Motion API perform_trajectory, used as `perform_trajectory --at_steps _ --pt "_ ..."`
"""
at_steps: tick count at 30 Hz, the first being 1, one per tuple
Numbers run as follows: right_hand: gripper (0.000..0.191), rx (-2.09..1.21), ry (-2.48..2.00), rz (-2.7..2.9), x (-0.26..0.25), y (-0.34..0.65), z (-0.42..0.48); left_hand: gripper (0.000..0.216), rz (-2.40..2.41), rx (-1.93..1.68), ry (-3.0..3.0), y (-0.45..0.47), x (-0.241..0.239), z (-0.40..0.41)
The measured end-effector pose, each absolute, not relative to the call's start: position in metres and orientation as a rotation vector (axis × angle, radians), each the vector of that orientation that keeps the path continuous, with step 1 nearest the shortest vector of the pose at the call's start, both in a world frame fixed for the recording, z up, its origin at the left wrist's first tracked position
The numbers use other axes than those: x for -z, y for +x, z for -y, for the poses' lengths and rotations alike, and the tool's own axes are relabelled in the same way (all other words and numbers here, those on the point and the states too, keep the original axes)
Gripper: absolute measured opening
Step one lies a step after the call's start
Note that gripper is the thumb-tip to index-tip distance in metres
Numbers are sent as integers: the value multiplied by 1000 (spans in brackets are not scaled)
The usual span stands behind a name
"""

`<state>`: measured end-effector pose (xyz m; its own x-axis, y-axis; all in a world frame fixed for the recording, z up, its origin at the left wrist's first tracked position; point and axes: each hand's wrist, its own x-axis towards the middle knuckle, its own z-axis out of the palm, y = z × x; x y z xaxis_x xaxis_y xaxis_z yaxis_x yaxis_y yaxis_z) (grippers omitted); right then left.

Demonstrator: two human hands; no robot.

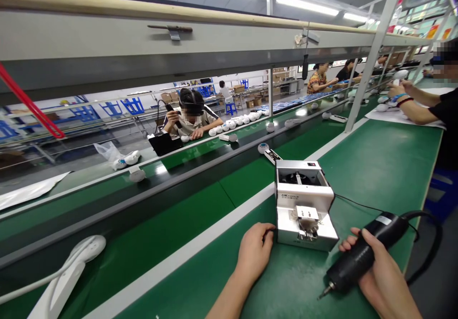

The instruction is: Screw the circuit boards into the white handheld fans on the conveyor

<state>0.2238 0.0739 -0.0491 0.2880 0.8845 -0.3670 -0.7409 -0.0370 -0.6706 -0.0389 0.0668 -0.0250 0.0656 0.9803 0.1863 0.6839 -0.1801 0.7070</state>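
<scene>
In our right hand (381, 272) we grip the black electric screwdriver (351, 264) near the tabletop's (390, 152) right edge. Our left hand (255, 251) curls beside the silver machine (291, 207), near the left edge; whether its fingers pinch anything, we cannot tell.

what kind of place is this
Probably a factory assembly line: a long green conveyor belt runs between work surfaces, similar white units stand in a row on the far side, and the right hand holds what looks like a black power screwdriver.
</scene>
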Motion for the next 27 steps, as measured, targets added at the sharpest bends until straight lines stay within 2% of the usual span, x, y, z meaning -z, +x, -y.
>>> perform_trajectory --at_steps 19,27 --pt "28 -1300 -922 208 40 219 -70 28 -1648 -950 1806 -42 24 -70" --pt "33 -1317 -930 202 43 217 -68 41 -1926 -1013 1632 -51 11 -170"
